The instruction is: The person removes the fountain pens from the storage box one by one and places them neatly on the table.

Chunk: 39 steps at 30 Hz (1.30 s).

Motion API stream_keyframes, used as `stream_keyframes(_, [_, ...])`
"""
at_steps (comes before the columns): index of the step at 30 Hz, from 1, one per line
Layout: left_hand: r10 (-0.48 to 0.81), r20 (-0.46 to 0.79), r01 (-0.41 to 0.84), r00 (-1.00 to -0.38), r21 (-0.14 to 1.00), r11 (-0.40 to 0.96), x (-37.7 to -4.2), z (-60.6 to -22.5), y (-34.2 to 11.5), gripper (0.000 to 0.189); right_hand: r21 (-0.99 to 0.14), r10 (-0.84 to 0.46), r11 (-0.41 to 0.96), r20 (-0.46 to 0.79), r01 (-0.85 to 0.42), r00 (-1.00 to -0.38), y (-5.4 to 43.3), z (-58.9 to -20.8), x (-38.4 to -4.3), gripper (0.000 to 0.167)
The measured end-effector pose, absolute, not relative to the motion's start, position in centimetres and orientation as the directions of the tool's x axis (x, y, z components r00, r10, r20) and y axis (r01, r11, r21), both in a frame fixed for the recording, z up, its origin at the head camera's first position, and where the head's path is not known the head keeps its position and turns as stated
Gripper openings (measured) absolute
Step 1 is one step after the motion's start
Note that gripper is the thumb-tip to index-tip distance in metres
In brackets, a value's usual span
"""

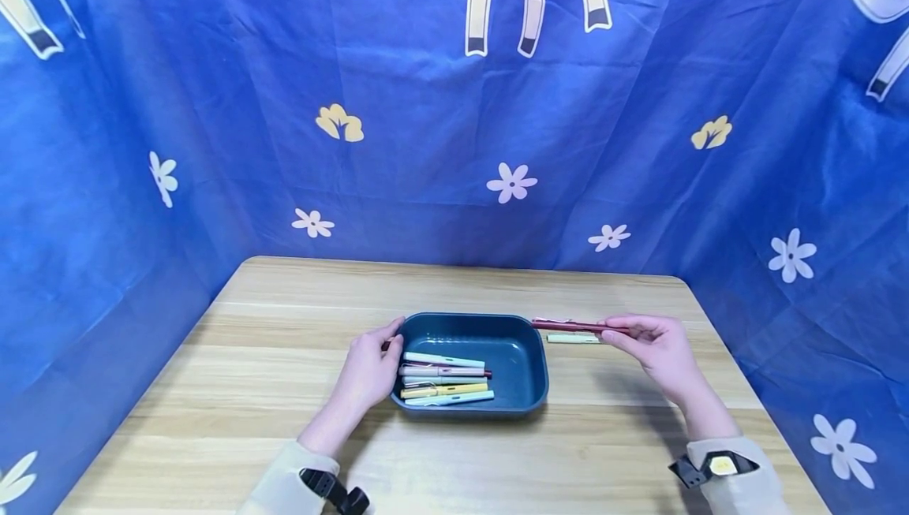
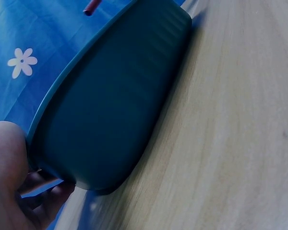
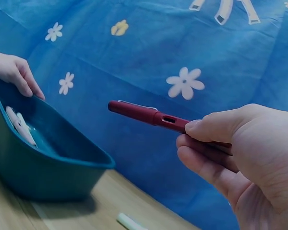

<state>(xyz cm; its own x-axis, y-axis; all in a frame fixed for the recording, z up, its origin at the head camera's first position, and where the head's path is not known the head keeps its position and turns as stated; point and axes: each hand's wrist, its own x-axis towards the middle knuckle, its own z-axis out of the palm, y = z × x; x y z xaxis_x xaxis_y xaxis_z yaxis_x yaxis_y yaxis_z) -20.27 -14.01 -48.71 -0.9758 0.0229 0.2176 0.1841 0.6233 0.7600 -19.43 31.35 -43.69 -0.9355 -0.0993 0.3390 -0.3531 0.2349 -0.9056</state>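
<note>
A dark red fountain pen (image 3: pixel 143 114), capped and with a clip, is pinched between the thumb and fingers of my right hand (image 1: pixel 656 349). Its capped end points left, just over the right rim of a dark teal bin (image 1: pixel 514 377). My left hand (image 1: pixel 371 365) grips the bin's left end, thumb at the rim and fingers around the outside. Inside the bin's left half lie several pens, among them a yellow pen (image 1: pixel 443 391), a grey-lilac pen (image 1: pixel 440 371) and pale green ones. On the table below the red pen lies a pale green pen (image 1: pixel 571 338), partly hidden by my right hand.
The bin stands on a light wood table (image 1: pixel 284 357). A blue curtain (image 1: pixel 426 144) with white flowers and animal figures hangs behind the table and along both sides. Each sleeve carries a dark wrist strap (image 1: pixel 713 468).
</note>
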Motion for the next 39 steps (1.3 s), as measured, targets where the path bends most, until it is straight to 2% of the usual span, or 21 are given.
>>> stream_keyframes(10, [0.021,0.225,0.188,-0.974,0.757,0.626,-20.5,-48.3,-13.9,0.042,-0.923,-0.075,0.23,0.301,-0.31,-0.951,34.6,-45.7,-19.5,0.027])
stream_keyframes(19, [0.013,0.242,0.198,-0.97,0.759,0.62,-20.5,-48.2,-13.9,0.041,-0.953,-0.096,0.137,0.26,-0.272,-0.961,36.3,-47.3,-19.8,0.027])
stream_keyframes(32, [0.014,0.223,0.184,-0.975,0.766,0.616,-20.3,-48.3,-13.7,0.042,-0.94,-0.084,0.256,0.211,-0.226,-0.974,37.1,-49.8,-20.4,0.026])
stream_keyframes(39, [0.024,0.225,0.191,-0.974,0.762,0.618,-20.0,-48.4,-13.8,0.042,-0.949,-0.103,0.246,0.178,-0.198,-0.979,36.8,-51.3,-20.5,0.029])
